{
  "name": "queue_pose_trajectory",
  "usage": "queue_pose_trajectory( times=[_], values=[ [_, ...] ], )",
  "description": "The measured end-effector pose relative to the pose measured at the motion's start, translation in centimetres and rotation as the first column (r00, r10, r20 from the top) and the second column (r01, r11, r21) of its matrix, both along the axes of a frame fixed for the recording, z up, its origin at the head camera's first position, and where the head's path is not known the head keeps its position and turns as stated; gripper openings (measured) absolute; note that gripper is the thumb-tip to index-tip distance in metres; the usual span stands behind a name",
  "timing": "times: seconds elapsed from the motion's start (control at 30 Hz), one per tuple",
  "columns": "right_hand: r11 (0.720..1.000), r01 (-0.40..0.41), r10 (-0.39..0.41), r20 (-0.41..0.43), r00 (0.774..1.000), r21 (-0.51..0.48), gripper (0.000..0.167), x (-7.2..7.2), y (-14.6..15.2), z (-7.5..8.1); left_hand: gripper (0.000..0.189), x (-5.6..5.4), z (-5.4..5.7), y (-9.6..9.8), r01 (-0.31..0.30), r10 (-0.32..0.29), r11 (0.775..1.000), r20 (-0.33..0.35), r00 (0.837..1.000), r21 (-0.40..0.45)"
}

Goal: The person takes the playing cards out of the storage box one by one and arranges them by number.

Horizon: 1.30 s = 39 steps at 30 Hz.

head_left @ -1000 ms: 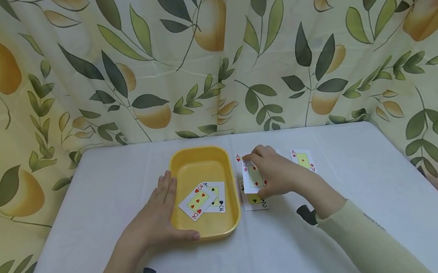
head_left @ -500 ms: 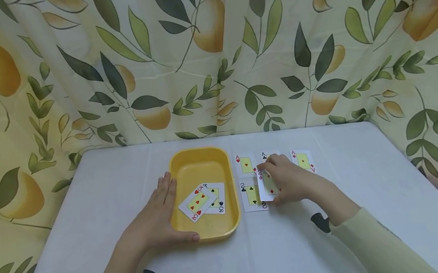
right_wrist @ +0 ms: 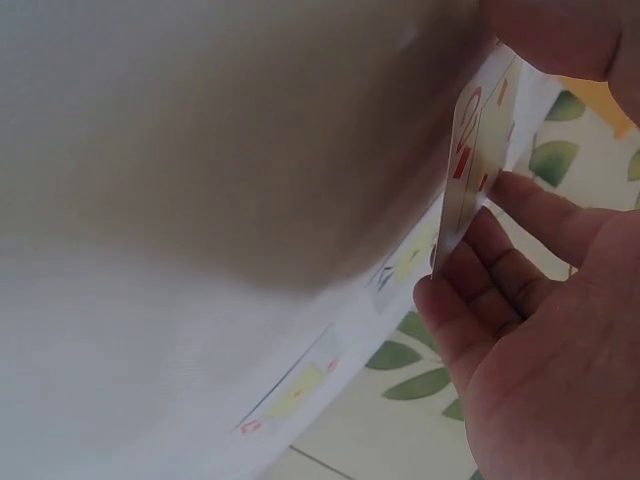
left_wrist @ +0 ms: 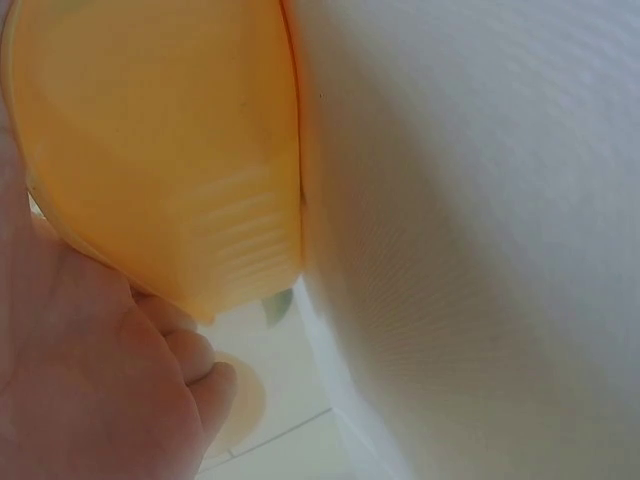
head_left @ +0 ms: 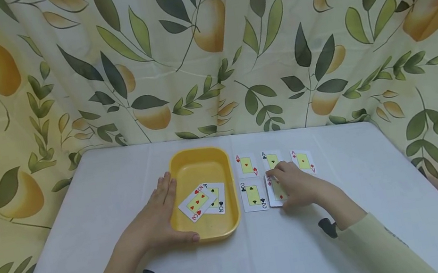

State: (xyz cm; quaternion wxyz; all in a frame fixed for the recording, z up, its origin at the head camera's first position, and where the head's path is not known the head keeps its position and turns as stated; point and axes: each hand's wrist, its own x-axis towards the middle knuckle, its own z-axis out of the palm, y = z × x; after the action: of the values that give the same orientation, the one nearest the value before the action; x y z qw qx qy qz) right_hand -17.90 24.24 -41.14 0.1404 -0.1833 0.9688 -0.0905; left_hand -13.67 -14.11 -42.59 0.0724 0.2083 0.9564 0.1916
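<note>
In the head view, my left hand (head_left: 152, 218) lies along the left side of a yellow tray (head_left: 198, 156), fingers straight and thumb at the front corner. Its palm side also meets the tray wall (left_wrist: 170, 150) in the left wrist view. My right hand (head_left: 299, 183) pinches a two of diamonds playing card (head_left: 276, 193) by its edges, low over the white tabletop. The right wrist view shows that card (right_wrist: 480, 150) tilted between thumb and fingers. Just left of it lies a two of clubs (head_left: 253, 195). The right fingers partly cover the black ace (head_left: 270, 158) behind.
An ace of hearts (head_left: 246, 165) and an ace of diamonds (head_left: 303, 161) lie in the back row with the black ace. Two overlapping threes, one of hearts (head_left: 197, 203) and one black (head_left: 219, 203), lie in the tray. A patterned curtain (head_left: 211, 85) hangs behind the table.
My right hand has carried the two of diamonds rightward from above the two of clubs and lowered it beside that card, uncovering the ace of hearts. The left hand stays at the tray.
</note>
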Motion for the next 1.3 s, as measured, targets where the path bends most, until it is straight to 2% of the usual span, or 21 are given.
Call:
queue_pose_trajectory(
  times=[0.27,0.53,0.73,0.93,1.07,1.2,1.3],
  values=[
    [0.998,0.053,-0.054,0.047,0.997,0.025,0.094,0.0,0.9,-0.2,0.151,0.0,0.0,0.0,0.003,-0.003,1.0,-0.006,1.0,0.0],
    [0.998,0.058,-0.057,0.075,0.996,-0.009,0.095,0.1,1.3,-0.2,0.15,0.0,0.1,0.0,-0.001,0.001,1.0,0.005,1.0,0.008],
    [0.999,0.026,-0.025,0.015,1.0,-0.021,0.1,0.4,0.4,0.3,0.151,0.0,0.0,0.0,0.002,-0.002,1.0,-0.002,1.0,0.001],
    [0.991,-0.045,0.031,-0.113,0.993,-0.123,0.093,0.5,-3.5,3.2,0.151,-0.1,0.0,-0.1,0.006,-0.006,1.0,-0.006,1.0,-0.003],
    [0.979,-0.111,0.084,-0.154,0.984,-0.173,0.091,0.8,-7.2,4.6,0.15,-0.1,0.2,-0.1,0.007,-0.007,1.0,0.0,1.0,0.001],
    [0.97,-0.178,0.151,-0.166,0.975,-0.165,0.089,1.3,-10.8,4.3,0.149,0.0,0.3,-0.1,0.018,-0.018,1.0,0.0,1.0,0.011],
    [0.97,-0.204,0.179,-0.179,0.967,-0.132,0.087,1.6,-13.2,3.3,0.148,0.1,0.3,-0.1,0.032,-0.032,0.999,-0.015,0.999,0.016]
  ],
)
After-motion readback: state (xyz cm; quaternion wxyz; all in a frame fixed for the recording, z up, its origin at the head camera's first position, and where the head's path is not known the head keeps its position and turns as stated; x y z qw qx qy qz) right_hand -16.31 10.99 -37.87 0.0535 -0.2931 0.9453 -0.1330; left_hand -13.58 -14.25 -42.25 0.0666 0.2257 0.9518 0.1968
